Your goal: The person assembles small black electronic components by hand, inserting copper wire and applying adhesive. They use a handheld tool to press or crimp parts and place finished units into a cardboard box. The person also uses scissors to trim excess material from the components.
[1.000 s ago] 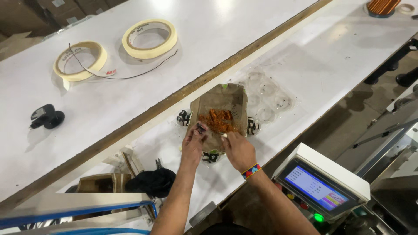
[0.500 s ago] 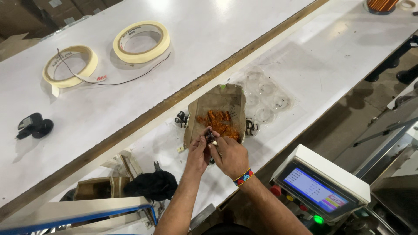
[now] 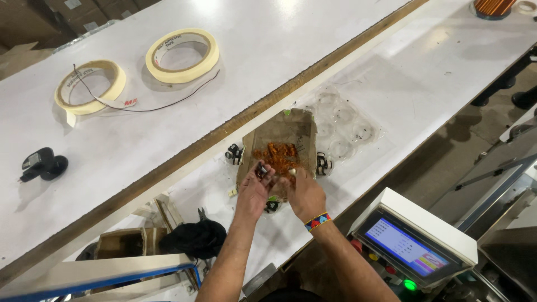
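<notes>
Left hand (image 3: 254,190), fingers pinched on a small dark part (image 3: 260,169), at the near edge of the cardboard tray (image 3: 282,131); right hand (image 3: 305,193), fingers together, beside it, touching copper pieces (image 3: 278,154).

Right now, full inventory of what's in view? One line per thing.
tape rolls: 2, cream, far left of the white table
thin wire: 1, dark, beside the tape rolls
small device: 1, black, left edge of the table
cardboard tray: 1, brown, centre, holding orange-brown small parts
blister tray: 1, clear plastic, right of the cardboard tray
small components: several, black, around the cardboard tray
display unit: 1, white with lit screen, lower right
black cloth: 1, lower left
left hand: pinching a small dark part
right hand: over the tray's near edge, beaded wristband
</notes>
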